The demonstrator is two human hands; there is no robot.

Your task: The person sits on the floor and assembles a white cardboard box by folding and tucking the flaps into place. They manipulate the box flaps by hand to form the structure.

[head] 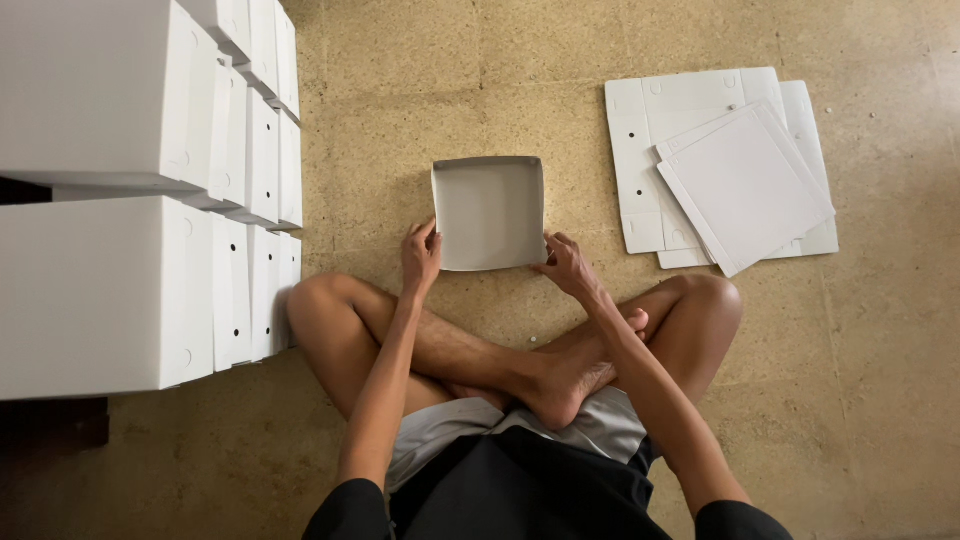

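Fingers (428, 240) of my left hand (421, 258) pinch the near-left corner of a shallow white cardboard tray (490, 212) lying on the speckled floor (400, 90) just beyond my crossed legs; my right hand (567, 266) grips its near-right corner. Finished white boxes (110, 290) stack at my left, flat cardboard blanks (735, 175) lie to the right. Uneven pressure at the corners could, I judge, pop a folded wall loose or crease the thin board.

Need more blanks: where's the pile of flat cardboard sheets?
In the head view, the flat sheets lie on the floor, right of the folded tray.
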